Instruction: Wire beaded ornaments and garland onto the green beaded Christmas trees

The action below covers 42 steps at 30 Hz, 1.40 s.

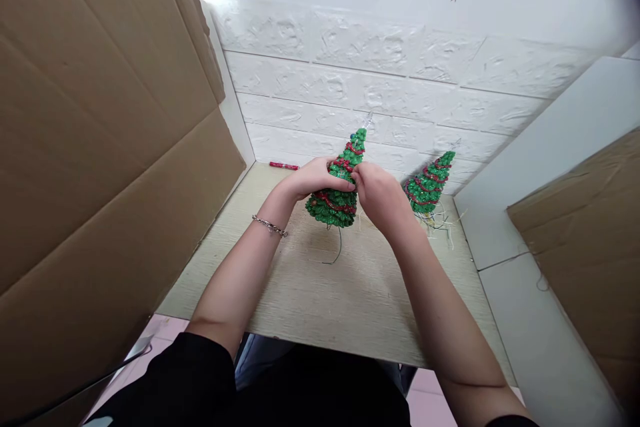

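Observation:
A small green Christmas tree ornament (335,205) with red garland leans slightly to the right, held above the table. Around its left side my left hand (320,180) is closed, the thumb lying across the front. My right hand (377,193) touches the tree's right side with fingers pinched together; whatever lies between those fingertips is hidden. A clear pointed tip (369,119) tops the tree, and a thin dark wire (341,247) hangs from its base. To the right, a second similar tree (430,183) stands near the wall with loose wires at its foot.
A red stick-like bundle (284,165) lies at the back left of the pale table (320,307). Cardboard (115,147) rises on the left, with more cardboard (590,233) and a white panel (530,213) on the right. A white brick-patterned wall (350,80) closes the back.

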### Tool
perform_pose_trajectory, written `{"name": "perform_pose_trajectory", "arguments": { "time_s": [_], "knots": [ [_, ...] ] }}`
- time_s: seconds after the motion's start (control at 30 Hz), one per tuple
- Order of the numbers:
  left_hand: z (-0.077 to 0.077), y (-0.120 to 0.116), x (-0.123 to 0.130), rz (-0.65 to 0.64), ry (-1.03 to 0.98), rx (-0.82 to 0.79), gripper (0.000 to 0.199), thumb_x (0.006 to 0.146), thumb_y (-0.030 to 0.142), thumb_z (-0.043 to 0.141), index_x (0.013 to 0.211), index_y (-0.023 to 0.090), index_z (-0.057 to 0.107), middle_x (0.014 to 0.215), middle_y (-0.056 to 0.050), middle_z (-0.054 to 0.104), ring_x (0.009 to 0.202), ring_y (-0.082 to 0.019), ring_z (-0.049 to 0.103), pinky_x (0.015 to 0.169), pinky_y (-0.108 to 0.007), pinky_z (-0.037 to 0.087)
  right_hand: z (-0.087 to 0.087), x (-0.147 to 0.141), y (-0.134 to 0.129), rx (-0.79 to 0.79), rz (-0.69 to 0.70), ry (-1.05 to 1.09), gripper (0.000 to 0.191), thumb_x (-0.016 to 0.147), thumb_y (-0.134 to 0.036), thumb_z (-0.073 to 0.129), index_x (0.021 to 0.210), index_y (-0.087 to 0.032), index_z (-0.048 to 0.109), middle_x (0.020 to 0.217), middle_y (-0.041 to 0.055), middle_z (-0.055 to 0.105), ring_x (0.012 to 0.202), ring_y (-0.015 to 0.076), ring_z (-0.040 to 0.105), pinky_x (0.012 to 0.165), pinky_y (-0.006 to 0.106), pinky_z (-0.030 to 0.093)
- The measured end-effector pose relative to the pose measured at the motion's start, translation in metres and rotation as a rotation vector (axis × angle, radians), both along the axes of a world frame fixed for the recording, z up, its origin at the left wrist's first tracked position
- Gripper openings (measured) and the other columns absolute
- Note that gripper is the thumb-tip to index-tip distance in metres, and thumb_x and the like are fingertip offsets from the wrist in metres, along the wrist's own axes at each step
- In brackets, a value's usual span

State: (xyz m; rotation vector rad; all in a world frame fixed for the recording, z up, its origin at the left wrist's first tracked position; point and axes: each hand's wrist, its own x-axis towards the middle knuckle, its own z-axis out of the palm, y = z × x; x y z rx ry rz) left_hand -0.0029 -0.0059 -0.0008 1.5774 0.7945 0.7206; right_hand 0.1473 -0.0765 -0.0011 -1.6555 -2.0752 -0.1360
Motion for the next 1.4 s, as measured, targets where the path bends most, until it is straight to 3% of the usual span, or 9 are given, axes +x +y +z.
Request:
{"name": "perform_pose_trajectory", "arguments": {
  "time_s": [0.27,0.33,0.43,0.53,0.77,0.9,1.17,1.4],
  "knots": [
    [-0.002,0.002,-0.002,0.034,-0.119,-0.055,0.050,0.054,0.023,0.088,0.098,0.012,0.067,0.094,-0.007,0.071,0.085,-0.020,0.066,0.082,-0.035,0.052,0.008,0.012,-0.008,-0.050,0.070,0.194,0.019,0.097,-0.028,0.049,0.113,-0.020,0.055,0.084,0.0053,0.067,0.078,0.0246,0.062,0.066,0.031,0.039],
    [-0.002,0.004,-0.002,0.058,-0.153,-0.077,0.049,0.053,0.022,0.088,0.096,0.011,0.067,0.094,-0.007,0.071,0.084,-0.019,0.067,0.082,-0.036,0.052,0.013,0.017,-0.012,-0.106,0.085,0.226,0.017,0.094,-0.029,0.056,0.108,-0.021,0.057,0.077,0.0020,0.065,0.073,0.0220,0.060,0.065,0.030,0.039],
    [-0.003,0.006,-0.002,0.096,-0.200,-0.106,0.044,0.053,0.021,0.088,0.089,0.011,0.067,0.088,-0.007,0.071,0.078,-0.018,0.066,0.079,-0.035,0.053,0.019,0.023,-0.014,-0.172,0.074,0.223,0.006,0.090,-0.024,0.061,0.086,-0.021,0.058,0.074,0.0004,0.064,0.070,0.0185,0.058,0.065,0.028,0.037],
    [-0.005,0.007,-0.002,0.107,-0.221,-0.115,0.043,0.053,0.021,0.088,0.088,0.011,0.067,0.086,-0.007,0.071,0.077,-0.018,0.066,0.078,-0.034,0.053,0.022,0.024,-0.015,-0.174,0.049,0.233,0.015,0.093,-0.025,0.056,0.078,-0.021,0.055,0.073,0.0012,0.063,0.069,0.0181,0.056,0.066,0.028,0.036],
    [-0.005,0.006,0.000,0.063,-0.208,-0.112,0.042,0.054,0.020,0.088,0.090,0.011,0.067,0.089,-0.007,0.072,0.080,-0.019,0.067,0.082,-0.036,0.052,0.021,0.022,-0.017,-0.177,0.025,0.273,0.020,0.100,-0.034,0.037,0.089,-0.023,0.051,0.073,0.0032,0.060,0.068,0.0212,0.053,0.061,0.029,0.035],
    [-0.005,0.004,0.002,0.077,-0.156,-0.090,0.047,0.055,0.020,0.088,0.095,0.011,0.067,0.095,-0.008,0.072,0.085,-0.020,0.067,0.085,-0.037,0.052,0.020,0.022,-0.016,-0.108,-0.037,0.226,0.015,0.097,-0.028,0.038,0.095,-0.022,0.051,0.073,0.0038,0.059,0.066,0.0218,0.052,0.059,0.029,0.033],
    [-0.007,0.002,0.005,0.065,-0.034,0.018,0.054,0.055,0.026,0.087,0.102,0.011,0.066,0.100,-0.010,0.071,0.089,-0.022,0.066,0.083,-0.038,0.052,0.014,0.022,-0.012,-0.038,-0.020,0.051,0.015,0.095,-0.023,0.049,0.085,-0.021,0.060,0.079,0.0061,0.067,0.072,0.0233,0.058,0.061,0.030,0.031],
    [-0.005,-0.001,0.009,0.011,-0.088,-0.024,0.048,0.055,0.022,0.086,0.098,0.013,0.067,0.095,-0.007,0.071,0.085,-0.020,0.066,0.080,-0.034,0.051,0.015,0.019,-0.013,-0.120,0.044,0.115,0.016,0.097,-0.022,0.044,0.106,-0.019,0.056,0.090,0.0080,0.068,0.083,0.0254,0.061,0.067,0.031,0.037]
  ]
}}
